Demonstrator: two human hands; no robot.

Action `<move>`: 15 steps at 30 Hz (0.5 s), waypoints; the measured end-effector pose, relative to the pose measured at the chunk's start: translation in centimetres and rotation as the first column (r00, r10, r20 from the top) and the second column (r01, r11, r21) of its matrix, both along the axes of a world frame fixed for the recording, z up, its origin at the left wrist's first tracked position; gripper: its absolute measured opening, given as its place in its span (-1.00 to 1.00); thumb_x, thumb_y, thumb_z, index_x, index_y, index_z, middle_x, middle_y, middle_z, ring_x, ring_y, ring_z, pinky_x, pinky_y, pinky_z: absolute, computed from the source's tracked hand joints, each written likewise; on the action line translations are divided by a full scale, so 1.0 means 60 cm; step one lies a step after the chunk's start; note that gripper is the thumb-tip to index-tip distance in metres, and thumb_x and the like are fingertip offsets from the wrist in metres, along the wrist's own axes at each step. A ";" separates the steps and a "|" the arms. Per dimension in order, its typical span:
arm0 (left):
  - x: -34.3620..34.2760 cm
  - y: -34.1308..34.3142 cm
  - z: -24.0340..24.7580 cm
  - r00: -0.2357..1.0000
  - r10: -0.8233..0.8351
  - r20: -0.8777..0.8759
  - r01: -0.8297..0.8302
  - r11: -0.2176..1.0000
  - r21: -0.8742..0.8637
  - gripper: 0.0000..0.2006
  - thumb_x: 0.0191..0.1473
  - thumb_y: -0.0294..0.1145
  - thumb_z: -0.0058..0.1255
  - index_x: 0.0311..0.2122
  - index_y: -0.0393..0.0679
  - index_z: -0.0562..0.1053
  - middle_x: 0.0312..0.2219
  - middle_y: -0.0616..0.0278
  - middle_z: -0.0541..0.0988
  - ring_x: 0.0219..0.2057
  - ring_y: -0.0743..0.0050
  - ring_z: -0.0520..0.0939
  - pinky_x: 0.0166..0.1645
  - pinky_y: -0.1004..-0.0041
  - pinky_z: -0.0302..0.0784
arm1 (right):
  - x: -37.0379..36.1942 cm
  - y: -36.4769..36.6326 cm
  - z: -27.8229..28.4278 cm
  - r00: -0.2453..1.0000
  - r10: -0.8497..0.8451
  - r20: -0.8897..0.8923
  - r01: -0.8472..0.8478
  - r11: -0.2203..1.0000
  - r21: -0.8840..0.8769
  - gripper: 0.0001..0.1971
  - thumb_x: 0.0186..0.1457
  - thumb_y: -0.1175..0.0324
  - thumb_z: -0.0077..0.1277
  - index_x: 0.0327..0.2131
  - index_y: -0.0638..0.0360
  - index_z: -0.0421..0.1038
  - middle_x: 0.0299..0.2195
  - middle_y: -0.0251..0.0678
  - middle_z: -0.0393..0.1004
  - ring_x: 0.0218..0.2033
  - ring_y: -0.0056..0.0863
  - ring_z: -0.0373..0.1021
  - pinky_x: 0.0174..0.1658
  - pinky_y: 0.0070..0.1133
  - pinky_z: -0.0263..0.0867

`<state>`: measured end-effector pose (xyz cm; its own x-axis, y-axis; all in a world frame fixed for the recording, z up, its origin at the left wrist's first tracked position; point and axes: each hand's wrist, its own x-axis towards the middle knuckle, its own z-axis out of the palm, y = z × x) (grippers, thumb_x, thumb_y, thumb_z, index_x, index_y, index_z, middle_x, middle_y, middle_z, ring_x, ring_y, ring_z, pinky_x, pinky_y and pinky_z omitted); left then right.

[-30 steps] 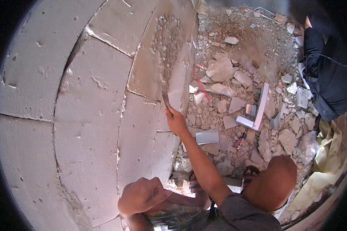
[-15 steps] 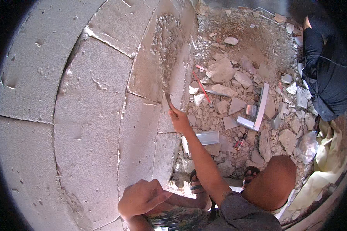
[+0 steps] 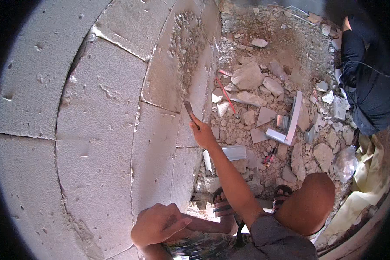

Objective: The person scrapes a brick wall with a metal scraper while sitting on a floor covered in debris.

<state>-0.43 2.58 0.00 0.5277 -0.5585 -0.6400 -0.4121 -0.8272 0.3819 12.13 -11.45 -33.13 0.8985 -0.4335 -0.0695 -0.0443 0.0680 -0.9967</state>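
In my right hand (image 3: 202,133) is a narrow flat metal blade (image 3: 188,109), its thin end pointing up along the pale block wall (image 3: 99,99). My fingers are closed round its lower part. The tip is beside the lower end of a rough, brown crumbly strip (image 3: 188,39) in the wall. Whether the tip touches the wall, I cannot tell. At the lower left, my left hand (image 3: 162,221) rests loosely by my bent left knee. Its fingers are bent and a little apart, with nothing visible in them.
Broken stone and rubble (image 3: 247,78) cover the ground right of the wall. Among it lie an L-shaped metal piece (image 3: 295,117), a metal channel (image 3: 234,152), a red strip (image 3: 225,94) and a plastic bag (image 3: 346,164). A person in dark clothes (image 3: 370,82) is at the right.
The blade has turned slightly, showing more of its flat face, and its tip has shifted a little up and left. My left hand stays by the knee.
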 end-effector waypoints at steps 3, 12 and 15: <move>-0.001 0.000 0.007 0.999 0.021 0.037 -0.021 1.000 -0.002 -0.74 0.06 -0.18 0.18 -0.45 -0.15 0.46 -0.58 0.11 0.51 -0.52 0.13 0.51 -0.39 0.29 0.34 | -0.013 0.008 0.021 1.000 0.028 -0.011 -0.028 0.995 -0.092 -0.54 0.26 0.17 -0.07 0.23 -0.22 0.20 -0.61 -0.13 0.33 -0.58 -0.55 0.17 -0.40 -0.53 0.25; 0.003 -0.013 0.006 1.000 -0.007 -0.008 0.007 1.000 -0.003 -0.74 0.06 -0.17 0.17 -0.43 -0.15 0.45 -0.58 0.12 0.49 -0.52 0.13 0.51 -0.39 0.30 0.34 | 0.041 -0.019 0.050 0.998 -0.065 0.026 0.065 0.998 0.000 -0.54 0.26 0.18 -0.05 0.22 -0.13 0.22 -0.35 0.02 0.52 -0.52 -0.60 0.27 -0.33 -0.57 0.31; 0.005 -0.005 0.009 0.999 0.053 0.008 -0.053 0.998 -0.024 -0.74 0.07 -0.17 0.17 -0.45 -0.15 0.46 -0.58 0.13 0.50 -0.52 0.15 0.52 -0.39 0.32 0.34 | 0.007 -0.005 0.065 0.999 0.023 0.042 -0.024 1.000 0.014 -0.53 0.26 0.20 -0.04 0.22 -0.08 0.23 -0.37 -0.02 0.52 -0.50 -0.64 0.23 -0.32 -0.61 0.29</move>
